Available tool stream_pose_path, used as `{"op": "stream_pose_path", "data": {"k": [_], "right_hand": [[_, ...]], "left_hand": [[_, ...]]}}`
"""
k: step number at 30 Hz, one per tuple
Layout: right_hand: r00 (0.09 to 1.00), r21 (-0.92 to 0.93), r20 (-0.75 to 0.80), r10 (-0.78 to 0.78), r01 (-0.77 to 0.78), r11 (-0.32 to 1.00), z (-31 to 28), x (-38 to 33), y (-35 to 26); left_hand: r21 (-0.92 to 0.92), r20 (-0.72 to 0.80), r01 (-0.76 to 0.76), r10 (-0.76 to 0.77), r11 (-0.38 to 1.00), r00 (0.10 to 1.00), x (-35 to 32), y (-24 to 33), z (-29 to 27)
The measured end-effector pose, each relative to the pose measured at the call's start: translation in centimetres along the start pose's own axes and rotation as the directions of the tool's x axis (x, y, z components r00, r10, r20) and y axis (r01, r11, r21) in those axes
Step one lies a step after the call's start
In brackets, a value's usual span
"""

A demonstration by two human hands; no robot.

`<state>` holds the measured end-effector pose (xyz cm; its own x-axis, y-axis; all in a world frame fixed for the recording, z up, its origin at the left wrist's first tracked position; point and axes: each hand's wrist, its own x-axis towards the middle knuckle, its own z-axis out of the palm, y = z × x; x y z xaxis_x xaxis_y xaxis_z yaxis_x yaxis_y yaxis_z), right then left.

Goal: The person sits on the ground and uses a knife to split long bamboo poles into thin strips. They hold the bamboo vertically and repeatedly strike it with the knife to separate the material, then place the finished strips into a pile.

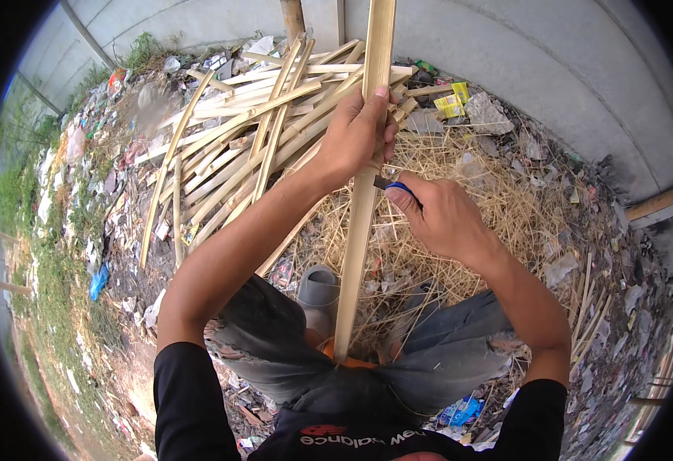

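Gripping a bamboo strip (356, 253) with left fingers (390, 134), right fingers (405, 201) curled round a blue-handled knife (383, 183) at its edge

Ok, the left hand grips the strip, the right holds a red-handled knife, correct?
No, the head view shows a blue handle, not red. The left hand does grip the strip and the right hand holds the knife.

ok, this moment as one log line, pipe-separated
left hand: grip on bamboo strip | right hand: grip on blue-handled knife, at strip's edge | strip pile: ground, ahead-left
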<state>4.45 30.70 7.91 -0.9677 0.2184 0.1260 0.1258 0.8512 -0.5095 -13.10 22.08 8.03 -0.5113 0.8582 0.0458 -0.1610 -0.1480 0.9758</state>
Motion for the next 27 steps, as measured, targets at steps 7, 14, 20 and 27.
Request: {"op": "stream_pose_path", "data": {"k": [7, 14, 20, 27], "right_hand": [[0.999, -0.142, -0.012, 0.031, -0.032, 0.989, 0.4, 1.3, 0.5], [0.997, -0.026, 0.068, -0.021, 0.023, 0.999, 1.4, 0.9, 0.3], [0.993, 0.029, 0.052, -0.103, 0.101, 0.994, 2.7, 0.6, 0.4], [0.822, -0.086, 0.553, -0.136, 0.219, 0.972, 7.3, -4.6, -1.9]], "left_hand": [[0.052, -0.025, -0.003, 0.004, 0.999, 1.0, 0.7, -0.1, 0.5], [0.129, -0.132, -0.051, 0.068, 0.99, 0.989, 0.7, 0.9, 0.6], [0.133, -0.178, -0.077, 0.1, 0.988, 0.979, 0.7, 1.5, 0.2], [0.232, -0.307, -0.266, 0.33, 0.936, 0.893, 3.1, 7.5, -2.2]]}}
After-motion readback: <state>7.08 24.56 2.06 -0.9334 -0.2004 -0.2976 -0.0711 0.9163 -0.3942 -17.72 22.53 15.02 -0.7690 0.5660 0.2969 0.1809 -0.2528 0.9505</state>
